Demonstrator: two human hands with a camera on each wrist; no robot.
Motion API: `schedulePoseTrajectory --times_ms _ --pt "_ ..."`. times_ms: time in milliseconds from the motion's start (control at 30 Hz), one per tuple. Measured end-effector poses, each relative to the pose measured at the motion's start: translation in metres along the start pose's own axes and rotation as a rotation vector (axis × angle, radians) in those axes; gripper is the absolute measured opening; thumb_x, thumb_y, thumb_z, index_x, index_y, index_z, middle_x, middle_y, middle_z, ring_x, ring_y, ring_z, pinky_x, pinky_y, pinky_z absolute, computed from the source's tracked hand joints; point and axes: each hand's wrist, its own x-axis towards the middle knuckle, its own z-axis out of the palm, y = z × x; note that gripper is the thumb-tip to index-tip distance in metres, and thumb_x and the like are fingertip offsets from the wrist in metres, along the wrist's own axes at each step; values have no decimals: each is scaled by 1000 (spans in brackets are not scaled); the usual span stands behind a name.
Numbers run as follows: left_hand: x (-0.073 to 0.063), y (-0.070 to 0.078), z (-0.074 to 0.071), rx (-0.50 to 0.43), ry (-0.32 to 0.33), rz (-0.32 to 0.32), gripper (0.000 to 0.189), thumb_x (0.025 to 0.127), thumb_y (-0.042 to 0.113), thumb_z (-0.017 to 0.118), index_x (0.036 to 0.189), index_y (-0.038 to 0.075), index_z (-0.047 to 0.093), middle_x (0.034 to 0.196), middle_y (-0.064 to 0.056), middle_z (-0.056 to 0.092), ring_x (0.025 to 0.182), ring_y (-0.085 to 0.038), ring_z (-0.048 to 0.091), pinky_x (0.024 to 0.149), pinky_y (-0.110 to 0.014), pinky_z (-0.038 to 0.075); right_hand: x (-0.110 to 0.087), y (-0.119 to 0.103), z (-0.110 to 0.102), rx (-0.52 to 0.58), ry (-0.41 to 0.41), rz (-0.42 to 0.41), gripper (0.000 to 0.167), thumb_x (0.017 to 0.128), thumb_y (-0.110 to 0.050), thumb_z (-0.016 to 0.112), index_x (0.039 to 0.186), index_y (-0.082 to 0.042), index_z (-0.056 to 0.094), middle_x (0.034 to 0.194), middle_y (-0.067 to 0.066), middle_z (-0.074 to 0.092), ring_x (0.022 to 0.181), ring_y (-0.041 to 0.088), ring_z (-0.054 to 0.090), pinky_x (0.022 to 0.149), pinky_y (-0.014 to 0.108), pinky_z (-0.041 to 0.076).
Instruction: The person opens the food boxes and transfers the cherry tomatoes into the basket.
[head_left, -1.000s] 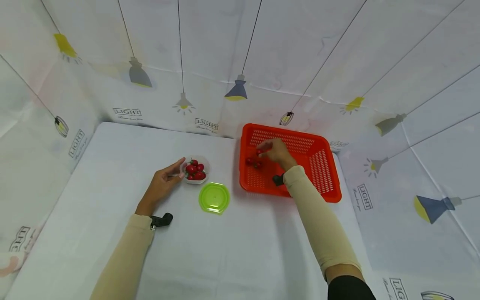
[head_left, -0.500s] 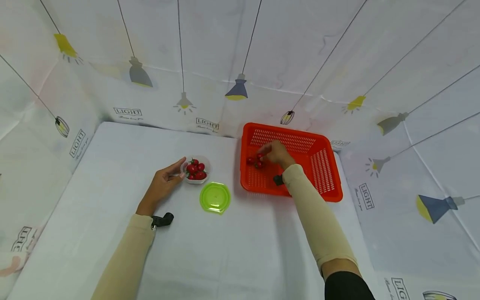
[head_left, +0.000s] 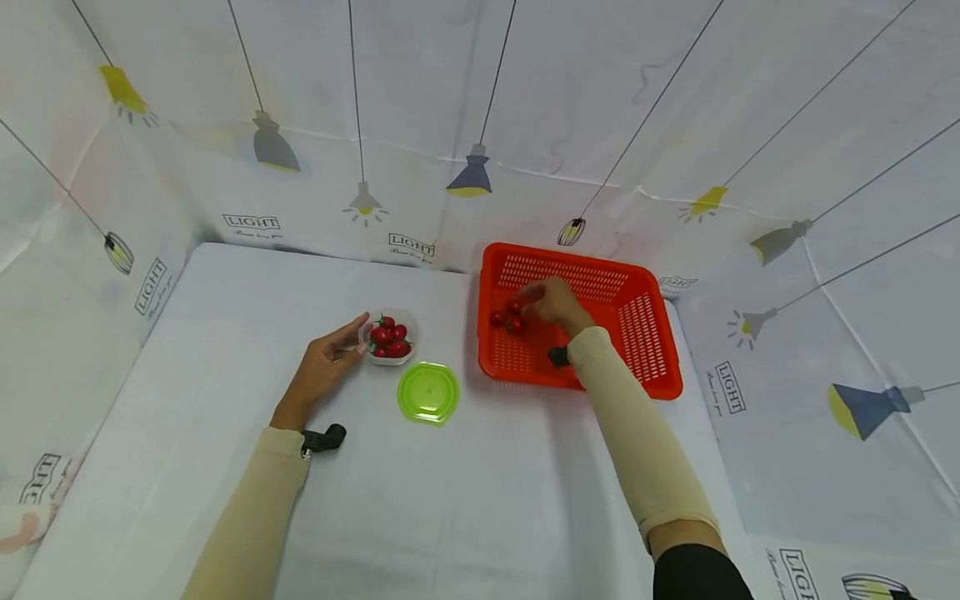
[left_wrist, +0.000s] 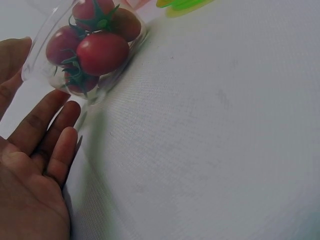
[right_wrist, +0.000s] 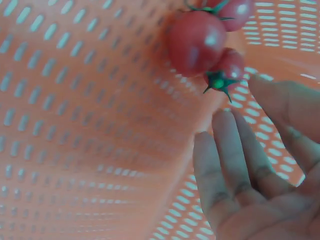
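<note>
My left hand (head_left: 324, 367) holds a small clear plastic container (left_wrist: 31, 64) at its near left side, thumb at the rim and fingers against the wall. Several cherry tomatoes (left_wrist: 102, 53) with green stems fill the container, which stands on the white table. My right hand (head_left: 553, 302) is inside the red basket (head_left: 647, 337), fingers loosely bent with nothing between them. Three cherry tomatoes (right_wrist: 197, 43) lie together at the basket's left part. In the right wrist view the thumb and fingertips stand just short of the nearest tomato.
A green lid (head_left: 428, 393) lies on the white-covered table (head_left: 465, 500), between the container and the basket and nearer to me. Behind the table rises a white wall sheet (head_left: 420, 108) printed with lamps. The basket's raised perforated sides surround my right hand.
My right hand shifts slightly about the tomatoes in the basket, and the tomato by its fingertips now lies with the others. My left hand and the container stay in place.
</note>
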Motion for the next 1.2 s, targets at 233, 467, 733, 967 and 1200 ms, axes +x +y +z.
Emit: schedulePoseTrajectory --times_ms 233,467,733,967,1200 --pt "0 -1 0 6 1 -2 57 108 24 66 162 25 48 160 -11 56 142 -34 54 96 -11 48 -19 -26 -9 69 187 -181 31 104 -14 69 135 -12 72 137 9 69 124 31 63 102 50 56" --pt "0 0 1 8 3 3 56 108 24 65 161 28 48 160 -10 56 142 -34 55 97 -12 48 -55 -79 -2 155 222 -287 35 103 -22 73 137 -15 69 129 3 70 118 24 62 102 45 57" --pt "-1 4 2 -3 11 -25 57 107 23 66 162 25 48 164 -7 52 144 -33 53 98 -12 48 -76 -116 36 238 172 -369 33 100 -23 76 133 -22 71 125 -3 71 113 17 66 100 37 60" --pt "0 3 3 21 10 -21 57 108 23 65 162 29 47 164 -6 52 144 -32 54 97 -11 48 -82 -134 75 211 192 -415 36 98 -24 80 132 -21 71 128 0 73 118 23 68 104 38 58" --pt "0 0 2 9 5 -2 57 108 22 64 162 21 47 162 -8 54 143 -33 54 97 -12 48 -86 -147 111 162 201 -431 38 97 -26 81 134 -23 72 132 -2 73 124 21 65 110 38 55"
